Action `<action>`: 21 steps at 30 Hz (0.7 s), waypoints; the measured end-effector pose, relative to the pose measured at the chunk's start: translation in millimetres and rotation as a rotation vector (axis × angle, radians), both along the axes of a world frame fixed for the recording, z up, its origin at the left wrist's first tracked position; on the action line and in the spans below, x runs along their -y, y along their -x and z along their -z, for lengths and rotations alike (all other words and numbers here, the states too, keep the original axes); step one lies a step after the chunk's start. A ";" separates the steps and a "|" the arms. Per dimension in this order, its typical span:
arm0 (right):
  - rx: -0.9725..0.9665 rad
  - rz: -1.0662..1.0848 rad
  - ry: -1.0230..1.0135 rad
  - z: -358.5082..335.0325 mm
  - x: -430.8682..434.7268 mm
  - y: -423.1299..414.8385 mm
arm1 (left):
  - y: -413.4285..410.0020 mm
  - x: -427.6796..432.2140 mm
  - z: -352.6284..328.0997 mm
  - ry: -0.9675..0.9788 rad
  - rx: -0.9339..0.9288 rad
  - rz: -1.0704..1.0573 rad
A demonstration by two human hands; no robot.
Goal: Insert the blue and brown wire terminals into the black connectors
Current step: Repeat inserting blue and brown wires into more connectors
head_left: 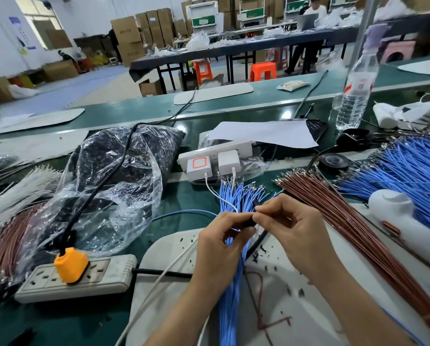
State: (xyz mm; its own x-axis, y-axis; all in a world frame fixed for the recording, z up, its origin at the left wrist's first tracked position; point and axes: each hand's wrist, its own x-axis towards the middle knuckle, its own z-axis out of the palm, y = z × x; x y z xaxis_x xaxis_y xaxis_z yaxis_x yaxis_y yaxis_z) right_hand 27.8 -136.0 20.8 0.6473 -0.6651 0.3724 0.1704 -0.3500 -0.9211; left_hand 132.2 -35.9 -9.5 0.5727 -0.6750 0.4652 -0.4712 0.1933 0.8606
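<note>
Bench count, by kind
One left hand (219, 243); one right hand (296, 236); one connector (249, 222); two blue bundles (236, 196) (414, 166); two brown bundles (346, 221) (4, 245); two power strips (104, 275) (234, 147); two chargers (199, 166) (229, 159); one plug (70, 264); one bottle (356, 91); one tape roll (334, 161); one bag (124, 166).

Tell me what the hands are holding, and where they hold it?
The left hand pinches a small black connector by one end; the right hand pinches its other end.
</note>
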 end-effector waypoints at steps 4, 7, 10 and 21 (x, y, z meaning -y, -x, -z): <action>-0.010 -0.039 -0.149 -2.2 6.4 5.2 | 4.0 0.0 -0.9 -0.073 0.050 -0.029; -0.050 -0.071 -0.154 -0.7 9.5 6.4 | 4.8 -0.9 -0.7 -0.099 0.030 -0.012; -0.102 -0.087 -0.102 2.9 8.5 4.7 | 6.2 -2.4 -1.4 -0.094 -0.055 0.051; -0.078 -0.175 -0.329 10.1 15.2 4.4 | 5.2 -0.3 1.9 -0.043 -0.234 0.131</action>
